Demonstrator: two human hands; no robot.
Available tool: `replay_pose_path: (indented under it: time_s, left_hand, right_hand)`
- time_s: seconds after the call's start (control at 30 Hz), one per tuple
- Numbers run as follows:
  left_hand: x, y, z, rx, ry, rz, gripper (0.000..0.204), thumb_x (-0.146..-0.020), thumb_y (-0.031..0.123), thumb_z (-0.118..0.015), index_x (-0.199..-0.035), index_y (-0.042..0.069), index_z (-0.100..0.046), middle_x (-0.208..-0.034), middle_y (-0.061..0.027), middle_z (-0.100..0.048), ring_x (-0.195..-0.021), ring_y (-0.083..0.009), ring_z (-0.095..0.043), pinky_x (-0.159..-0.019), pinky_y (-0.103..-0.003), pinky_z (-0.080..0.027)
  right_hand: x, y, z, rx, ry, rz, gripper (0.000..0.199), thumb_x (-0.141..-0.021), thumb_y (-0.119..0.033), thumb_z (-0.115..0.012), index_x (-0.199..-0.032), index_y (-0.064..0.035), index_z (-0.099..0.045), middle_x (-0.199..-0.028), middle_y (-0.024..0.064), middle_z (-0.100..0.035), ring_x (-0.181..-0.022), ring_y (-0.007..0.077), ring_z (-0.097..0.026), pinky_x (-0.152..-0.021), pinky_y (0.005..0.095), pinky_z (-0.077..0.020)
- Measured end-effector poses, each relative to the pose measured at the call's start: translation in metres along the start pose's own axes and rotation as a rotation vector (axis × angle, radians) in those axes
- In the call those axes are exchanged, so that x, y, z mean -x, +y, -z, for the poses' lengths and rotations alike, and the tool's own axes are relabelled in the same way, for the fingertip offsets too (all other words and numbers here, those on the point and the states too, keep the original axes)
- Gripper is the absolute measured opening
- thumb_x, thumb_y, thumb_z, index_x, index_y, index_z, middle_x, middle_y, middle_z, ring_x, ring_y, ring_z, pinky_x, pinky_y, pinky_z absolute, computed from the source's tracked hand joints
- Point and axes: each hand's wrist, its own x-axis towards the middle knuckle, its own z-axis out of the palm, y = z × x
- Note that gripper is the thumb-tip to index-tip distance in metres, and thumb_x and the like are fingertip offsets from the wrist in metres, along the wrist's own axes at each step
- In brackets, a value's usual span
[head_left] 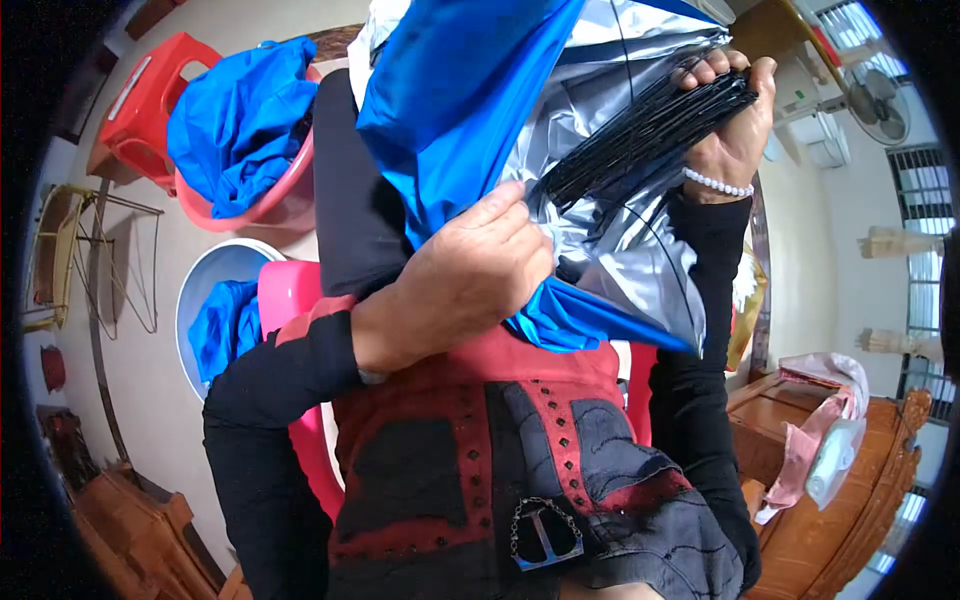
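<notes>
Fingers (715,70) around black umbrella ribs (640,135)

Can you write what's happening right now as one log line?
left hand: grips blue and silver fabric | right hand: holds bundle of black ribs | nearby: pink basin with blue cloth

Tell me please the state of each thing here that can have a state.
Left hand: closed, gripping the blue cloth.
Right hand: closed around a bundle of black rods.
Blue cloth: crumpled, silver lining showing.
Pink basin: filled with blue cloth.
White basin: partly filled with blue cloth.
</notes>
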Motion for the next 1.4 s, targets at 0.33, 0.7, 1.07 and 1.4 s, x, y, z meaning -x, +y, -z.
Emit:
replay_pose_path:
  time_s: [0.33,0.7,1.07,1.4]
  left_hand:
    - [0.014,-0.003,-0.009,-0.121,0.053,-0.029,0.012,-0.074,0.014,-0.054,-0.079,0.004,-0.059,-0.074,-0.0056,-0.052,-0.076,-0.0191,-0.055,-0.08,-0.031,-0.044]
    - [0.027,0.001,0.014,-0.172,-0.017,-0.004,0.019,-0.078,0.015,-0.053,-0.091,0.002,-0.057,-0.08,-0.0051,-0.053,-0.077,-0.019,-0.054,-0.073,-0.03,-0.042]
    - [0.034,-0.002,0.019,-0.099,-0.242,0.062,0.017,-0.078,0.015,-0.052,-0.09,0.003,-0.056,-0.077,-0.0052,-0.049,-0.075,-0.0196,-0.052,-0.074,-0.031,-0.042]
    - [0.04,-0.001,0.014,-0.203,-0.031,0.03,0.022,-0.079,0.015,-0.052,-0.096,0.002,-0.057,-0.084,-0.007,-0.053,-0.079,-0.0189,-0.052,-0.073,-0.031,-0.042]
  right_hand:
    - [-0.016,-0.005,0.026,-0.103,-0.003,0.081,0.025,-0.095,-0.025,-0.045,-0.079,-0.0059,-0.048,-0.072,0.0064,-0.047,-0.071,0.0192,-0.049,-0.07,0.0343,-0.0447]
    - [0.0,0.07,-0.023,0.245,0.133,0.064,0.026,-0.092,-0.029,-0.055,-0.079,-0.0068,-0.052,-0.067,0.0056,-0.054,-0.061,0.0194,-0.057,-0.057,0.0341,-0.0511]
    - [-0.007,0.061,-0.044,0.217,0.346,0.041,0.028,-0.093,-0.035,-0.054,-0.077,-0.0122,-0.051,-0.063,0.0025,-0.055,-0.054,0.0175,-0.057,-0.05,0.0339,-0.0527]
    - [0.004,0.058,-0.041,0.194,0.277,-0.02,0.028,-0.094,-0.035,-0.052,-0.078,-0.0126,-0.053,-0.064,0.002,-0.055,-0.054,0.0173,-0.057,-0.05,0.0343,-0.0535]
